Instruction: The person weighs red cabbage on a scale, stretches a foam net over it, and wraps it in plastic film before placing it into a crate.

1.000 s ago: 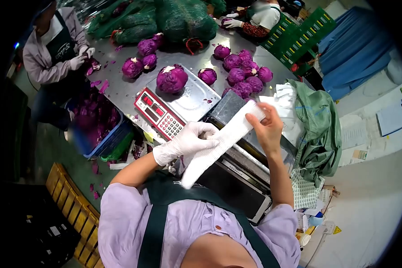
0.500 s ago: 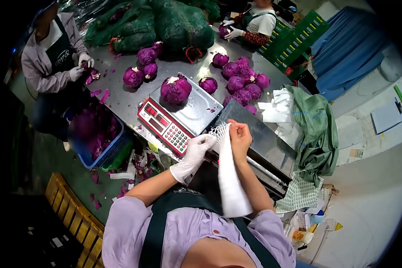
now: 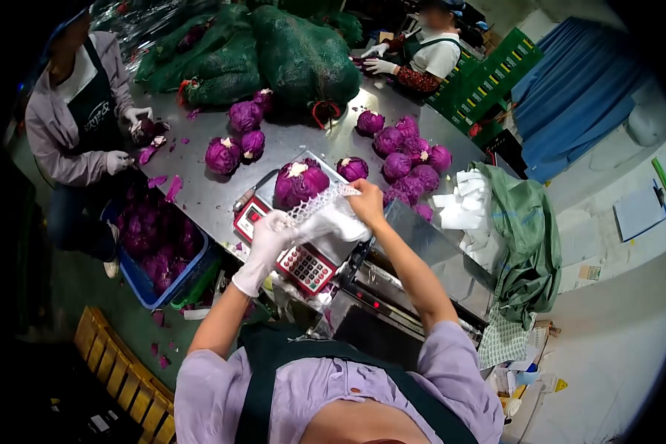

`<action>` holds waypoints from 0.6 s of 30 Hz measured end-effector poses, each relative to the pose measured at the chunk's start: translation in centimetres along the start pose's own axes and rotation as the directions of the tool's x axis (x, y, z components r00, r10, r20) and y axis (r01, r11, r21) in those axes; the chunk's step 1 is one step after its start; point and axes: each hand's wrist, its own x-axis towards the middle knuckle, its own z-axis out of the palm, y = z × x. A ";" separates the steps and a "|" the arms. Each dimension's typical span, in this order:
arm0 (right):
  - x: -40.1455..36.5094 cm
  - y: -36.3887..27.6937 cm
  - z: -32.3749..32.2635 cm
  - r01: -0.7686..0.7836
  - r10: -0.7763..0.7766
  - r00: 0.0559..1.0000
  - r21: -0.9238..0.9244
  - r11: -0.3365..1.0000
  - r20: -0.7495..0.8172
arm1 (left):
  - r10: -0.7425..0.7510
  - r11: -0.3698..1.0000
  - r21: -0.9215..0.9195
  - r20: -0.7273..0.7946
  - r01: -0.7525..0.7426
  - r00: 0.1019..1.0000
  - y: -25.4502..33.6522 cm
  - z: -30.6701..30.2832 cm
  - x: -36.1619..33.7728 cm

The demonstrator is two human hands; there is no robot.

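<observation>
A white foam net sleeve (image 3: 325, 220) is stretched sideways between my two hands, its mesh edge spread close in front of a purple cabbage (image 3: 300, 185). My left hand (image 3: 265, 248), in a white glove, grips one side of the sleeve over the scale's keypad. Bare, my right hand (image 3: 367, 203) pinches the other side by its fingertips. The cabbage rests on the plate of a red-and-silver digital scale (image 3: 308, 268), its pale cut stem facing up. Sleeve and hands partly cover the scale's plate and display.
Loose cabbages (image 3: 399, 152) cluster right of the scale, more (image 3: 226, 154) to its left. Green mesh sacks (image 3: 303, 63) line the table's back. Two gloved co-workers stand at the left and far side. White foam sleeves (image 3: 462, 203) lie at right. A blue crate (image 3: 152, 302) of leaves stands below left.
Both hands have moved forward and apart, up to the cabbage. The sleeve, which hung down long toward my chest, is now spread sideways over the scale.
</observation>
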 end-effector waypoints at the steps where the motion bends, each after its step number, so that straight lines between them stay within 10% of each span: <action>1: 1.5 0.1 1.4 -0.057 0.056 0.997 -0.018 0.998 -0.056 | 0.223 0.922 0.347 -0.111 -0.173 0.968 -0.1 -0.5 2.4; 2: 2.7 0.9 3.2 -0.118 0.113 0.987 -0.033 0.992 -0.110 | 0.409 0.868 0.373 -0.166 -0.327 0.897 0.1 -1.2 4.8; 5: 5.6 4.6 9.3 -0.332 0.342 0.940 0.271 0.904 0.013 | 0.491 0.693 0.710 -0.337 -0.126 0.803 2.5 -3.0 11.2; 8: 6.0 5.2 12.2 -0.685 0.475 0.728 0.533 0.496 0.494 | 0.157 0.511 0.854 -0.209 0.102 0.965 -1.5 -5.3 18.3; 10: 4.2 1.8 9.2 -0.695 0.470 0.719 0.528 0.489 0.512 | 0.358 0.506 0.848 -0.041 -0.157 0.933 -5.3 -4.8 18.8; 12: 2.3 -1.2 6.2 -0.696 0.454 0.718 0.531 0.483 0.528 | 0.370 0.847 0.458 -0.147 -0.268 0.917 -2.9 -2.6 15.3; 13: 1.2 -1.7 5.1 -0.642 0.433 0.767 0.556 0.529 0.473 | 0.521 0.781 0.439 -0.067 -0.444 0.851 -5.3 -3.8 15.6; 14: 0.0 -2.0 3.9 -0.587 0.412 0.810 0.574 0.571 0.418 | 0.572 0.819 0.166 -0.302 -0.549 0.762 -3.4 -0.6 12.6; 16: -3.3 -2.2 0.9 0.090 -0.199 0.969 0.548 0.832 0.144 | 0.212 0.903 -0.370 -0.057 -0.218 0.976 -1.6 0.7 8.1; 18: -6.9 -5.2 -3.2 0.319 -0.435 0.888 0.481 0.817 0.150 | -0.026 0.761 -0.627 0.225 0.165 0.974 0.0 2.1 3.4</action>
